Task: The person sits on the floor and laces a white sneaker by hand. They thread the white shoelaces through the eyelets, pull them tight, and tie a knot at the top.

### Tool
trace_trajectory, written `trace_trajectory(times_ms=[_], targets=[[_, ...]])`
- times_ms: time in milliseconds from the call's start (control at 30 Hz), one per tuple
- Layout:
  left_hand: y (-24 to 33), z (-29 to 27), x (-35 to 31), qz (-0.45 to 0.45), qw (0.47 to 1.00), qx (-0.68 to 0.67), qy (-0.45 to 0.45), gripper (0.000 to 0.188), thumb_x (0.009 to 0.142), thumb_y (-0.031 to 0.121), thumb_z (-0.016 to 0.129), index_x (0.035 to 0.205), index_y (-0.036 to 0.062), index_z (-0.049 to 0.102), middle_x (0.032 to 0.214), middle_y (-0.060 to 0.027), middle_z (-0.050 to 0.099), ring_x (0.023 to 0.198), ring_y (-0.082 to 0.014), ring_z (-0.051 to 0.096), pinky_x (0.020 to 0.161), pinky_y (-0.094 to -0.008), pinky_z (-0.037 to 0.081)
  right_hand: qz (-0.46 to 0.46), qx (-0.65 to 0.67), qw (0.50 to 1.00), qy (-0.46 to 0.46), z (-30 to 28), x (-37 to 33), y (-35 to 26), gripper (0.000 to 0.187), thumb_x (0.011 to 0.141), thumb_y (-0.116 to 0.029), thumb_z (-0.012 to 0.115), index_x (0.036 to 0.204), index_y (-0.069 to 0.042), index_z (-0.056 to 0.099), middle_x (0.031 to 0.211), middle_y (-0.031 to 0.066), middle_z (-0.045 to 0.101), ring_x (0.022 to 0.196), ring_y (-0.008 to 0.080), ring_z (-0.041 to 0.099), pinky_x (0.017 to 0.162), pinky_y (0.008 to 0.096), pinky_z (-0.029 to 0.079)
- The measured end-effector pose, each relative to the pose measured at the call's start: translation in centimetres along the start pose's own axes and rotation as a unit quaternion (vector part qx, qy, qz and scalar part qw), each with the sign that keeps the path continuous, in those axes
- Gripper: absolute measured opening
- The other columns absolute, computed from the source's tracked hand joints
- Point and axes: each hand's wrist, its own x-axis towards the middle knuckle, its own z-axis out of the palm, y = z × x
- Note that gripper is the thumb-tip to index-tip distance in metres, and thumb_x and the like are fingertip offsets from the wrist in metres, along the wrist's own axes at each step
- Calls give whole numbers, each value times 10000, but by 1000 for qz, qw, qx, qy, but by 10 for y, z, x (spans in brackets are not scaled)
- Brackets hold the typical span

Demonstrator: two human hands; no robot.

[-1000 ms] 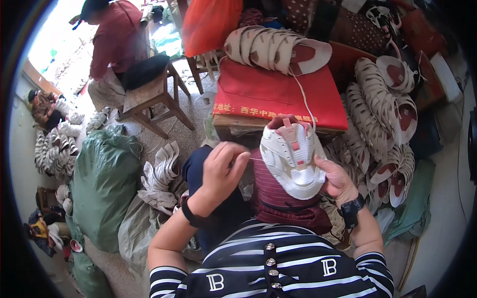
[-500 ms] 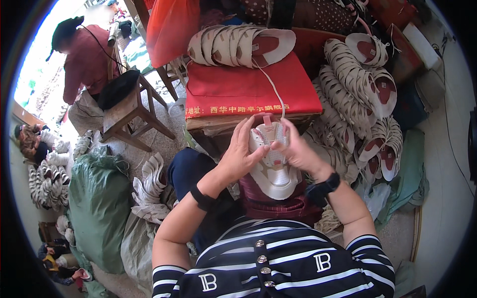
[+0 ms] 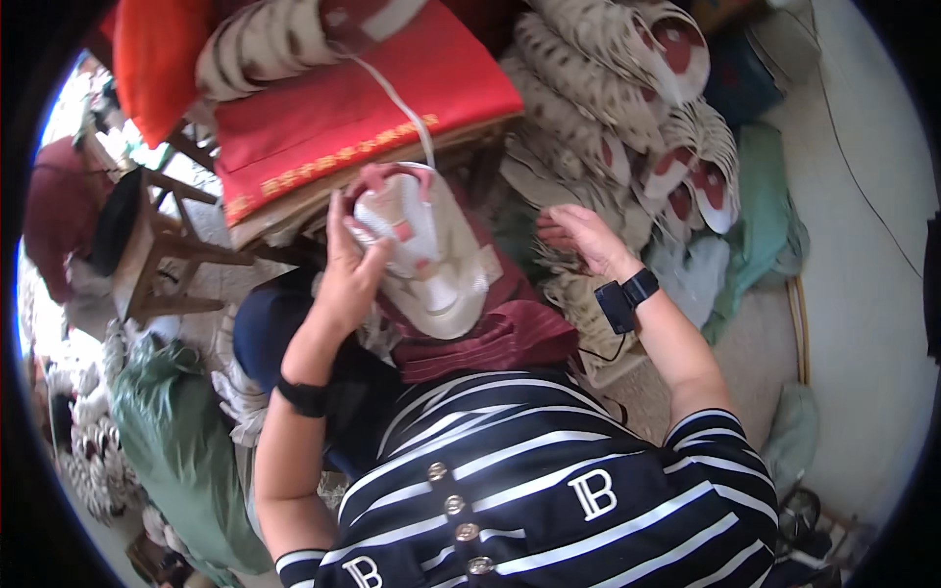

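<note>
My left hand grips the left edge of a white and pale shoe upper with dark red trim, which rests over the dark red cloth on my lap. A white cord runs from the stack of shoe uppers on the red-covered table down to the far end of this upper. Off to the right, my right hand is apart from the upper, its fingers stretched out and slightly bent with nothing visible in them. It hovers over a light box with pale strands.
The red-covered table stands just ahead. More stacked shoe uppers pile up at the far right, near a green sack. To the left are a wooden chair, a large green bag and a person in dark red.
My right hand has let go of the shoe upper and moved right. The left hand keeps holding it. The view has swung right, so the table and uppers appear further left.
</note>
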Motion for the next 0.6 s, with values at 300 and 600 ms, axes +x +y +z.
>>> trace_trajectory(times_ms=[300,600], targets=[[13,6,5,-57,995,75,-14,860,1003,229,561,1597,26,-26,1592,-232,258,1465,-297,292,1185,-367,241,61,-458,880,106,-180,-18,207,308,923,-339,672,854,-42,708,759,67,687,601,166,649,529,302,501],[28,0,-1,-82,992,99,-1,857,997,247,605,1608,65,32,1561,-234,326,1423,-295,364,1159,-374,302,48,-520,843,130,-115,-6,201,384,868,-316,690,880,67,700,782,208,708,725,334,716,673,420,547]])
